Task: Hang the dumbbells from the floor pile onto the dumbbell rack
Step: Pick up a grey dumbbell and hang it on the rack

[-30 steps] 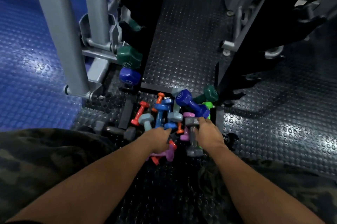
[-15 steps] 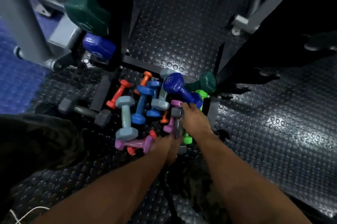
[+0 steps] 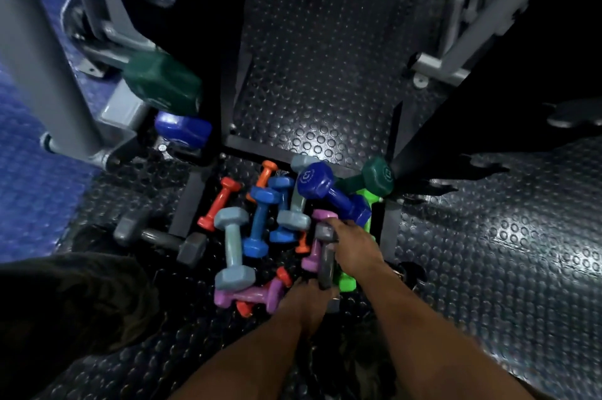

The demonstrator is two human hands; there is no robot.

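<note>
A pile of small coloured dumbbells lies on the black studded floor between the feet of the black rack. It holds a light blue dumbbell, a large dark blue dumbbell, a purple dumbbell, a red dumbbell and a green one. My right hand grips the handle of a grey dumbbell at the pile's near right. My left hand curls round that dumbbell's lower end, beside the purple one. A dark green dumbbell and a blue dumbbell sit on the rack at left.
A dark grey hex dumbbell lies apart, left of the pile. A grey machine post stands on blue matting at left. Another grey frame is at the upper right. My camouflage-clad knee fills the lower left.
My left hand left the middle of the pile and came back to the grey dumbbell's lower end. My right hand kept its grip. My head moved closer and lower.
</note>
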